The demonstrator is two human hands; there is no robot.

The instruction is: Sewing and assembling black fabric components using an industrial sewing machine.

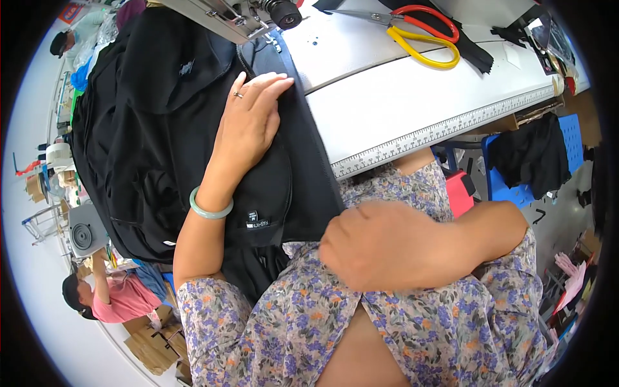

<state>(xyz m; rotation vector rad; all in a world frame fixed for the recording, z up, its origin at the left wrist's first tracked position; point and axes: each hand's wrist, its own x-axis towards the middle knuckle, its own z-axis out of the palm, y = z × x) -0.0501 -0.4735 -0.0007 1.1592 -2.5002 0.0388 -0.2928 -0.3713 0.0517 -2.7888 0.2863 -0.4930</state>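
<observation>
A black garment [155,148] with a zip and a small label covers the left of the sewing table. My left hand [251,119] lies on it, fingers stretched out flat and holding nothing. Just beyond those fingertips, the garment's upper edge lies under the needle area of a sewing machine [222,19]. My right hand [380,248], slightly blurred, is closed in a fist at the garment's near right corner, over my lap. The fist covers that corner, and whether cloth is pinched inside it is hidden.
Scissors [425,39] with red and yellow handles lie on the white table [387,106], beside black fabric strips. A ruler tape [445,129] runs along the table's front edge. Black cloth hangs on a blue chair [570,138] at right. Another person [122,297] works at far left.
</observation>
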